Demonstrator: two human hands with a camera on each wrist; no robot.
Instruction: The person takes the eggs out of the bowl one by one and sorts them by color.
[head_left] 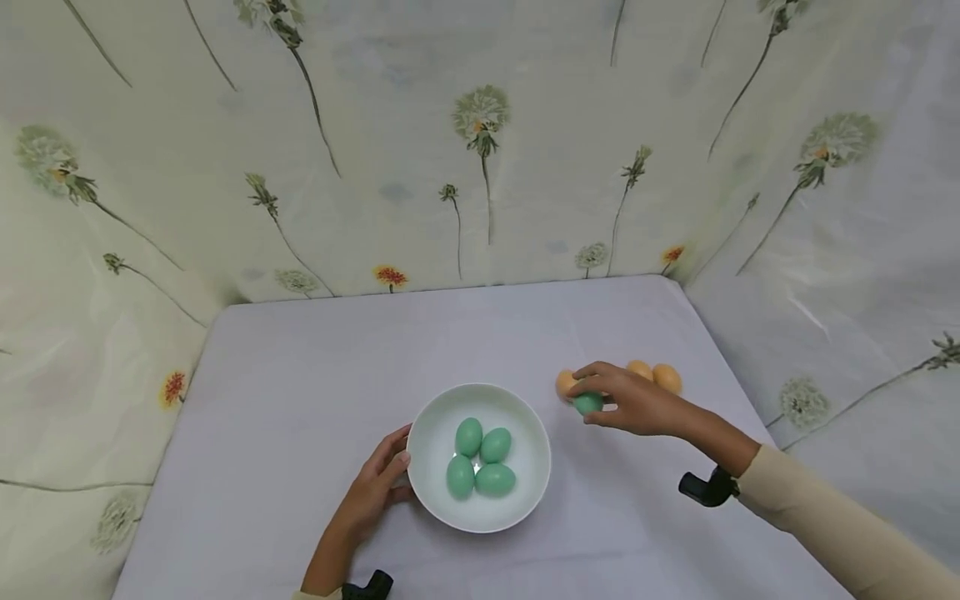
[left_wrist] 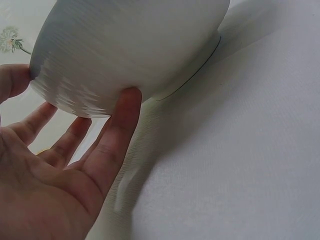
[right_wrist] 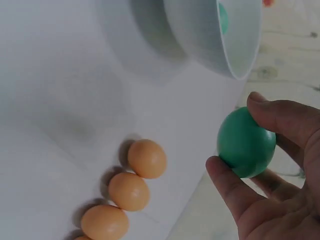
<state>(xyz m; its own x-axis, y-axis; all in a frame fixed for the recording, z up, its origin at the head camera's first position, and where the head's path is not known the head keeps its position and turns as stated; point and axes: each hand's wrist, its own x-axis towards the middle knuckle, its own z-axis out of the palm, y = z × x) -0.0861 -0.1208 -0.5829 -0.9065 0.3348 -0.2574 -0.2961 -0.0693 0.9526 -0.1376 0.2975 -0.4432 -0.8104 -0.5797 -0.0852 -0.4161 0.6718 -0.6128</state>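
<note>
My right hand (head_left: 637, 402) pinches a green egg (right_wrist: 245, 145) between thumb and fingers, raised above the table to the right of the white bowl (head_left: 532, 492). Several more green eggs (head_left: 495, 479) lie inside the bowl. At the bowl's left side is my left hand (head_left: 367, 492); in the left wrist view its spread, fairly straight fingers (left_wrist: 107, 155) touch the outer wall, with one digit near the rim. Several light brown eggs (right_wrist: 129, 191) sit in a row on the table beneath and behind my right hand, which partly hides them in the head view.
A pale cloth covers the table (head_left: 300, 375). Flower-printed sheeting (head_left: 405, 150) rises behind the table and along both sides. Black wrist straps or mounts (head_left: 708, 487) are on both wrists.
</note>
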